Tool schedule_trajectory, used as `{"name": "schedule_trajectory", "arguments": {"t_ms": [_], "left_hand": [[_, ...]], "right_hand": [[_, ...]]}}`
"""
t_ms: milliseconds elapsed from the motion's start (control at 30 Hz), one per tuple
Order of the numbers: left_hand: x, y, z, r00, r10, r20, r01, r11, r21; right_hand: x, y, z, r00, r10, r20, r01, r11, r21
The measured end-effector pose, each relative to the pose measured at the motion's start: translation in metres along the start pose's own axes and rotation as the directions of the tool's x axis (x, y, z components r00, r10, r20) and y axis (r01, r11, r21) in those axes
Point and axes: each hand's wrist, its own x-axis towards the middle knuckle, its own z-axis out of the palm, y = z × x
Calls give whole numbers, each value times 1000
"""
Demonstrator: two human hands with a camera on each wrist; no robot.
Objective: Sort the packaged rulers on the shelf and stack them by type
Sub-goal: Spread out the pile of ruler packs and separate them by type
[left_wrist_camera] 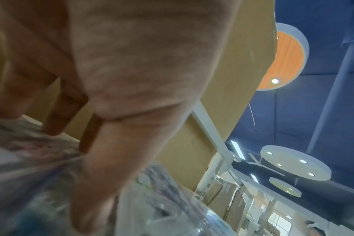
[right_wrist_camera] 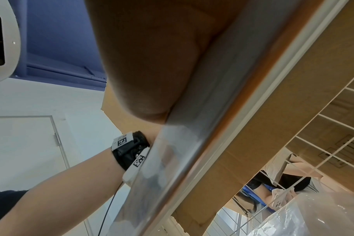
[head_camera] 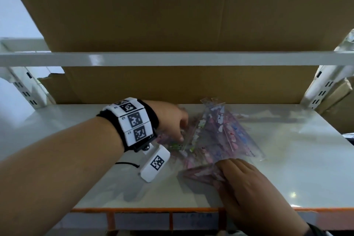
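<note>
Head cam: high, looking fwd and down onto white shelf [head_camera: 287,159], both forearms in frame, mid range. Left wrist cam: v. close under left hand [left_wrist_camera: 131,79], angled up past cardboard [left_wrist_camera: 243,111] to ceiling. Right wrist cam: low, pressed near shelf edge, facing up and left. Shared: cardboard backing, left wristband [right_wrist_camera: 129,150] also seen from head cam.
</note>
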Motion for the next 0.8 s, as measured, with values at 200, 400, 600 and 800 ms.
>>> {"name": "schedule_trajectory", "arguments": {"t_ms": [200,400,600,800], "left_hand": [[-15,-20,12,998,-4,-68,-2,996,-87],[-21,-31,13,995,-37,-92,22,988,-151],[-17,-27,9,976,-75,-204,50,990,-128],[-8,-4,-3,972,-30,-235,12,997,-80]], "right_hand": [[2,2,4,999,-28,-15,28,999,-22],[2,4,6,999,-34,-1,34,999,-13],[2,4,6,999,-43,-14,43,999,5],[2,4,6,999,-35,-14,35,999,3]]}}
